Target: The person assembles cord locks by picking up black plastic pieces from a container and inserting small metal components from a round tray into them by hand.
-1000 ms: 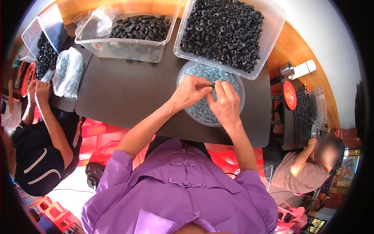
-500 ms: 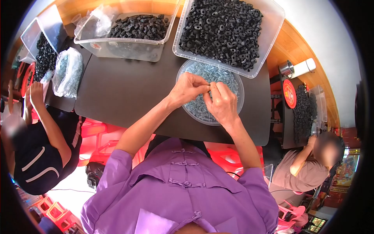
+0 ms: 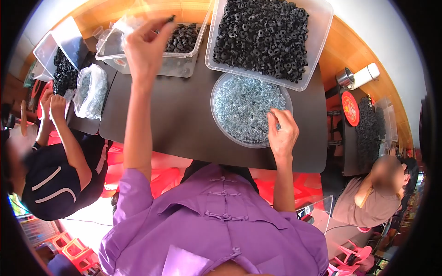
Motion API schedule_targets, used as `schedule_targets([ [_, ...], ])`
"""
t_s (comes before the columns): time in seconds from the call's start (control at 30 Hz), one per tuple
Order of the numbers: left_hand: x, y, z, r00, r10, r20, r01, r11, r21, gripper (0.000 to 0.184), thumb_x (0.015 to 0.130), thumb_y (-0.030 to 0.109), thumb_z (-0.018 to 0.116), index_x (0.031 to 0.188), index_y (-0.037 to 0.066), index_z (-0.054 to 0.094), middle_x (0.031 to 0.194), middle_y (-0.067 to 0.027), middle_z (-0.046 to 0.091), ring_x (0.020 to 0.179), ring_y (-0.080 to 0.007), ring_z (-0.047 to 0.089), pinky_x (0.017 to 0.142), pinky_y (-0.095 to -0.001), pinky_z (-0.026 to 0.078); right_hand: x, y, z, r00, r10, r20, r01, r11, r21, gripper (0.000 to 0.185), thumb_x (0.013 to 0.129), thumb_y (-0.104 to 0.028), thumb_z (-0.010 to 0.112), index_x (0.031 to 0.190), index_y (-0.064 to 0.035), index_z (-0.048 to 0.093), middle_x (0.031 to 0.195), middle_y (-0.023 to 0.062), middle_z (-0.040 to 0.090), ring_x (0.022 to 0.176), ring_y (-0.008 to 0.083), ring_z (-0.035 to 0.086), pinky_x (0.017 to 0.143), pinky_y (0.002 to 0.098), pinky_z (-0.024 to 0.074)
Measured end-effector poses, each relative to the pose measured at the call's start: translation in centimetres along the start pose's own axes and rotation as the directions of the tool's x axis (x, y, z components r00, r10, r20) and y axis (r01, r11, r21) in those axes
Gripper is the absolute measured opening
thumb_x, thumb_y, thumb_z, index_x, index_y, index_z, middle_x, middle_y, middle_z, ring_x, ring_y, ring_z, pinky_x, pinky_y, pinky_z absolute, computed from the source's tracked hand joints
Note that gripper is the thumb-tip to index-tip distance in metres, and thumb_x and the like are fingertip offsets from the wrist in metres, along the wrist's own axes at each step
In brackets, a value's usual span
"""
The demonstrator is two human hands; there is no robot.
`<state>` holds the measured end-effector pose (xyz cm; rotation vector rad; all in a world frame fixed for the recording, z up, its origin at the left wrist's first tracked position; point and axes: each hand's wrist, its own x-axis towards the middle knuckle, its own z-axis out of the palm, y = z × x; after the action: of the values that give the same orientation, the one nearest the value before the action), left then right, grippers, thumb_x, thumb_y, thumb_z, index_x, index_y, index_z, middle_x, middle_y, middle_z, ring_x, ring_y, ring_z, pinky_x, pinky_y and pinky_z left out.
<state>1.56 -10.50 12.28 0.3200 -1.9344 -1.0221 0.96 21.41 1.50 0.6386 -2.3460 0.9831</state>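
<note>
My left hand (image 3: pixel 146 46) is raised over the left clear bin (image 3: pixel 179 69), its fingertips pinching a small black part (image 3: pixel 171 19). Black parts (image 3: pixel 183 38) lie in that bin. Above the right edge of a round tub (image 3: pixel 248 108) full of small silvery-blue pieces is my right hand (image 3: pixel 283 133), fingers curled together; whether a piece is between them is too small to tell. Behind the tub, overlapping its back rim, stands a larger clear bin (image 3: pixel 317 46) heaped with black parts (image 3: pixel 260 37).
At the left, a person's hands (image 3: pixel 56 106) are near a plastic bag (image 3: pixel 91 92) of bluish pieces and a black pile (image 3: pixel 64 71). To the right are a red plate (image 3: pixel 350 108), a white bottle (image 3: pixel 366 76), a metal cup (image 3: pixel 344 77) and another person (image 3: pixel 368 202).
My hands have come apart. The left one has moved up and left with the black part, over the left bin; the right one has shifted right and slightly down.
</note>
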Motion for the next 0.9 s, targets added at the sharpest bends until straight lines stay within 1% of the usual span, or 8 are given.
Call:
schedule_targets([
  [0.07,2.2,-1.6,-0.2,1.0,0.016,-0.019,-0.012,0.98,0.201,0.037,0.072,0.01,0.076,0.108,0.006,0.069,0.067,-0.0077,0.061,0.053,-0.0065,0.05,0.054,-0.0255,0.043,-0.3,-0.1,-0.3,1.0,0.024,0.005,-0.024,1.0,0.006,0.014,0.077,-0.003,0.071,0.09,-0.0021,0.067,0.074,0.0083,0.059,0.061,0.0223,0.06,0.056,0.0321,0.0468],
  [0.2,0.6,-1.5,1.4,0.977,0.196,-0.09,-0.176,0.966,0.187,0.033,0.072,0.006,0.073,0.105,0.008,0.069,0.087,-0.0095,0.066,0.056,-0.0165,0.058,0.06,-0.0298,0.049,-0.5,0.0,-0.1,0.999,0.031,-0.021,-0.03,0.999,0.021,0.012,0.077,-0.001,0.07,0.089,-0.0014,0.067,0.074,0.0087,0.058,0.061,0.0226,0.059,0.056,0.0321,0.0464],
  [0.3,-2.9,-0.4,3.8,0.975,0.195,0.108,-0.19,0.98,-0.053,0.021,0.073,0.003,0.071,0.093,0.005,0.069,0.082,-0.0085,0.065,0.055,-0.016,0.057,0.056,-0.0294,0.047,-1.2,0.2,0.4,0.998,0.039,-0.039,-0.037,0.998,0.06,0.011,0.078,0.0,0.069,0.088,-0.0012,0.067,0.073,0.0088,0.058,0.061,0.0231,0.059,0.056,0.0321,0.0462],
  [0.4,-5.2,0.1,6.2,0.886,0.245,0.395,-0.267,0.964,0.003,0.017,0.078,0.004,0.067,0.094,0.003,0.069,0.083,-0.0098,0.066,0.057,-0.0171,0.059,0.057,-0.0278,0.049,-1.5,0.1,0.4,0.997,0.041,-0.061,-0.035,0.995,0.09,0.01,0.078,0.001,0.068,0.087,-0.0012,0.067,0.073,0.0087,0.058,0.061,0.0234,0.059,0.056,0.0321,0.046],
  [0.53,-5.5,-2.8,10.2,0.819,0.262,0.511,-0.396,0.902,0.173,0.018,0.075,-0.003,0.055,0.091,-0.001,0.064,0.094,-0.0181,0.059,0.082,-0.0415,0.06,0.072,-0.0477,0.05,-2.0,0.2,0.1,0.997,0.058,-0.057,-0.053,0.995,0.081,0.008,0.078,0.001,0.068,0.086,-0.001,0.066,0.073,0.0086,0.059,0.061,0.024,0.059,0.056,0.0319,0.0456],
  [0.77,-5.7,-4.3,12.1,0.801,0.228,0.553,-0.463,0.822,0.332,0.01,0.075,-0.004,0.052,0.082,0.001,0.056,0.092,-0.0183,0.05,0.074,-0.0386,0.061,0.066,-0.0466,0.053,-2.1,0.4,-0.1,0.997,0.062,-0.035,-0.057,0.992,0.113,0.008,0.08,0.004,0.065,0.088,0.0038,0.066,0.073,0.0107,0.06,0.06,0.0181,0.057,0.057,0.0283,0.0451],
  [0.83,-5.8,-4.4,12.1,0.812,0.243,0.531,-0.455,0.833,0.315,0.009,0.075,-0.004,0.053,0.082,0.001,0.056,0.092,-0.0179,0.05,0.074,-0.0383,0.061,0.066,-0.0467,0.053,-2.0,0.6,0.0,0.998,0.042,-0.054,-0.037,0.995,0.097,0.006,0.079,0.0,0.068,0.085,-0.0007,0.066,0.072,0.009,0.058,0.058,0.0245,0.057,0.054,0.0324,0.0443],
  [0.9,-5.8,-4.4,11.9,0.834,0.211,0.509,-0.403,0.864,0.303,0.019,0.081,0.001,0.055,0.098,0.002,0.063,0.096,-0.0156,0.056,0.078,-0.0394,0.061,0.069,-0.0469,0.051,-1.9,0.5,0.0,0.997,0.059,-0.043,-0.054,0.993,0.102,0.007,0.079,0.0,0.068,0.085,-0.001,0.067,0.071,0.0086,0.058,0.059,0.0248,0.057,0.055,0.0329,0.0445],
])
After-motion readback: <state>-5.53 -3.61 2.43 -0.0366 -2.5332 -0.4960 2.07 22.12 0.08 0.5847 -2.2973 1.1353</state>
